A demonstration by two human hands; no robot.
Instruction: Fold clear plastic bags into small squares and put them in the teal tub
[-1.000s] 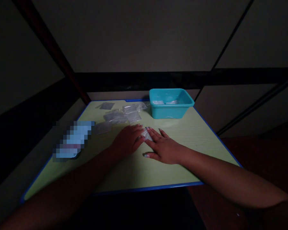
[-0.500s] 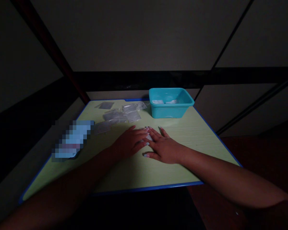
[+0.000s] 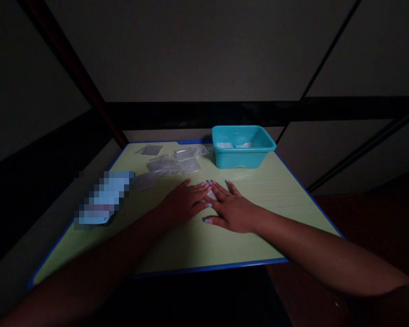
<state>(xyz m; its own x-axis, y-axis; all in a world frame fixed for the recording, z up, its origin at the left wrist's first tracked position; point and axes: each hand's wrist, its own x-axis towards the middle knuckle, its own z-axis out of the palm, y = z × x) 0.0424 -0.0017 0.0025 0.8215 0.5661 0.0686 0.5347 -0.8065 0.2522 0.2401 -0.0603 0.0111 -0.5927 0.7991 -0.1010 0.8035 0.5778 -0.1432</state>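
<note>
My left hand (image 3: pixel 186 200) lies flat on the table, its fingers stretched to the right over a small whitish packet (image 3: pixel 210 194). From the other side my right hand (image 3: pixel 233 206) rests palm down with spread fingers, their tips on the same packet and meeting the left fingertips. Most of the packet is hidden under the hands. Behind my left hand lie several clear plastic packets (image 3: pixel 190 165), loosely overlapping. A turquoise plastic basin (image 3: pixel 241 159) stands beyond my right hand, with a few whitish flat pieces (image 3: pixel 224 145) inside.
The pale table (image 3: pixel 177 254) has a blue edge. A blurred-out blue object (image 3: pixel 105 197) lies at its left side. One separate packet (image 3: pixel 152 150) sits near the far left corner. A wall (image 3: pixel 204 54) rises behind the table.
</note>
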